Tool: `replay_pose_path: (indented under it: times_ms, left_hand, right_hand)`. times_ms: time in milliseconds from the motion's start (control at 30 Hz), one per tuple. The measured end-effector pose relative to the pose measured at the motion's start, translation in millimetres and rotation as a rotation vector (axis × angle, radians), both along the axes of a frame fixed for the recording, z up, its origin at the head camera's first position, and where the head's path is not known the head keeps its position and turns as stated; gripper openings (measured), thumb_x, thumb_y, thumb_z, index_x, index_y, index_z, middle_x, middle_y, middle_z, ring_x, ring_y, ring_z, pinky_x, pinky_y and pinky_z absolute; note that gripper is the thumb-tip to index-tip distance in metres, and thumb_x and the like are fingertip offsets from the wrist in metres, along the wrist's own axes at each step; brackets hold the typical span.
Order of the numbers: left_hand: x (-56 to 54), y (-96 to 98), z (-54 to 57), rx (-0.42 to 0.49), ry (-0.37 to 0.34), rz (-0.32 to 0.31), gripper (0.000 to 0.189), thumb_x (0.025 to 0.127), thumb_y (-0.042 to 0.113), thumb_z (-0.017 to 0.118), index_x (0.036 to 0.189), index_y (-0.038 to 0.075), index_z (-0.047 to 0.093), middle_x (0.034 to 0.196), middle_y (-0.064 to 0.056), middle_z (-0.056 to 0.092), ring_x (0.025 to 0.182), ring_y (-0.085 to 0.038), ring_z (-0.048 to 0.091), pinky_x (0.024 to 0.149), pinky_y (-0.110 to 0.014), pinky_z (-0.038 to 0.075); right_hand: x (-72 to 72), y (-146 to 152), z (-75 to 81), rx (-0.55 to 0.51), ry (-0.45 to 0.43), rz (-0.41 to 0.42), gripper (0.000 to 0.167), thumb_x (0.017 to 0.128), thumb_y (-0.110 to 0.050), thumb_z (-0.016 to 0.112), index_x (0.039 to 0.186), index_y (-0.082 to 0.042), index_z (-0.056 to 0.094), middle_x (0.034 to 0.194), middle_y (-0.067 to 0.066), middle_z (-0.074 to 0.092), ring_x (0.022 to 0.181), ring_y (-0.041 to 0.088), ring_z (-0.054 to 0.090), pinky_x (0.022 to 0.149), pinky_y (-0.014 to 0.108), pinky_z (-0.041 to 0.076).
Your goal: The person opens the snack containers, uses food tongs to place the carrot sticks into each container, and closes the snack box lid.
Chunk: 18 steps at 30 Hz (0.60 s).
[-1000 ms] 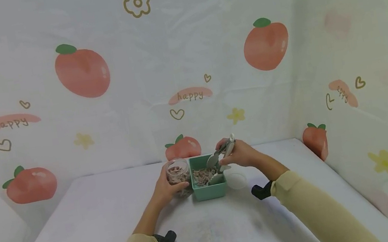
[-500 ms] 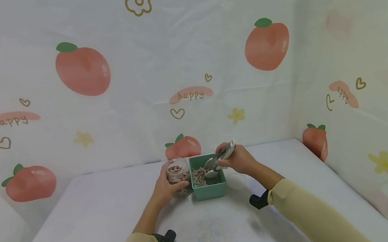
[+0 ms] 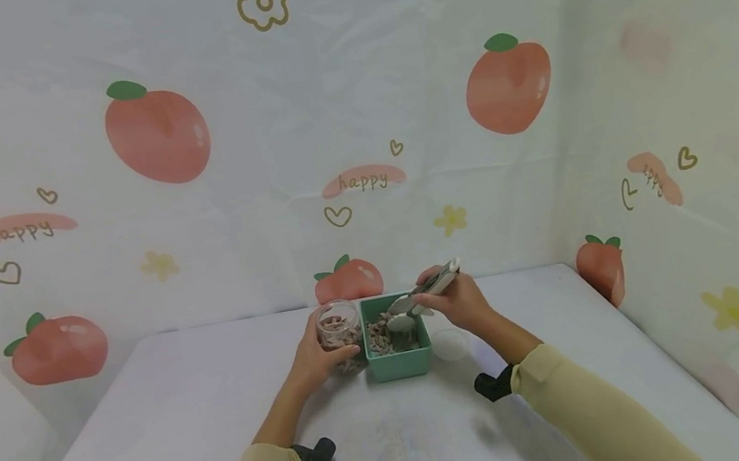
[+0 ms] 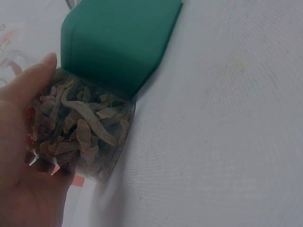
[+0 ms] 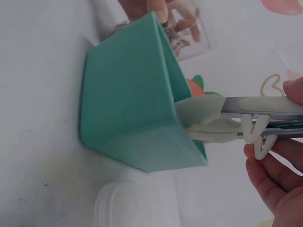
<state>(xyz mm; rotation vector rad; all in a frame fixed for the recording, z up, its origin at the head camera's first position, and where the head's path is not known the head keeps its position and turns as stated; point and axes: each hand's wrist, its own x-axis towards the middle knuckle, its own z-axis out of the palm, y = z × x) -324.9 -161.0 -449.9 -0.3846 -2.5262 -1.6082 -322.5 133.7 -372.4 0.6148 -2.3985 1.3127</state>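
A clear jar [image 4: 85, 127] full of dried brown strips stands against the left side of a green rectangular bin [image 3: 400, 367]. My left hand [image 3: 313, 358] grips this jar from the left, thumb across its near side. Similar dried pieces [image 3: 380, 338] lie inside the bin. My right hand [image 3: 455, 300] holds grey and white tongs [image 5: 258, 106] above the bin's right side. The tong heads [image 3: 401, 323] reach down past the rim, close to the pieces. Whether anything is caught between them I cannot tell.
A round whitish lid [image 3: 450, 344] lies on the white tabletop [image 3: 395, 450] just right of the bin; the right wrist view shows it [image 5: 124, 205] beside the bin's base. Behind the table hangs a white wall covering [image 3: 234, 139] printed with fruit.
The tongs have tilted from steep to flatter, and their heads have lifted and shifted slightly left within the bin. The right forearm moved slightly left. Left hand and jar stay put.
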Motion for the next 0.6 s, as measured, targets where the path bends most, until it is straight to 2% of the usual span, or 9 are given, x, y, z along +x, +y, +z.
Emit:
replay_pose_path:
  times_ms: [167,333,600]
  left_hand:
    - [0.9,-0.1,0.0,-0.008,0.001,0.003,0.1,0.076,0.033,0.084,0.152,0.016,0.021,0.137,-0.015,0.047,0.129,-0.031,0.043,0.105,-0.054,0.033]
    - [1.0,0.0,-0.4,0.001,0.002,0.002,0.1,0.077,0.031,0.084,0.152,0.015,0.021,0.137,-0.014,0.047,0.129,-0.031,0.043,0.105,-0.053,0.034]
    - [0.7,1.4,1.6,-0.016,-0.001,0.01,0.1,0.077,0.032,0.084,0.152,0.014,0.021,0.136,-0.015,0.048,0.128,-0.031,0.044,0.104,-0.053,0.035]
  right_hand:
    - [3.2,0,5.2,-0.074,0.028,-0.002,0.02,0.086,-0.016,0.076,0.101,-0.006,0.067,0.092,0.009,0.07,0.081,0.021,0.066,0.066,0.033,0.051]
    - [8.3,-1,14.3,-0.146,0.02,0.013,0.022,0.086,-0.013,0.076,0.103,-0.002,0.067,0.095,0.012,0.07,0.084,0.022,0.066,0.069,0.028,0.052]
    - [32.3,-9,48.3,-0.255,0.053,0.114,0.022,0.086,0.002,0.07,0.104,0.012,0.062,0.095,0.025,0.066,0.074,0.014,0.059,0.064,0.024,0.048]
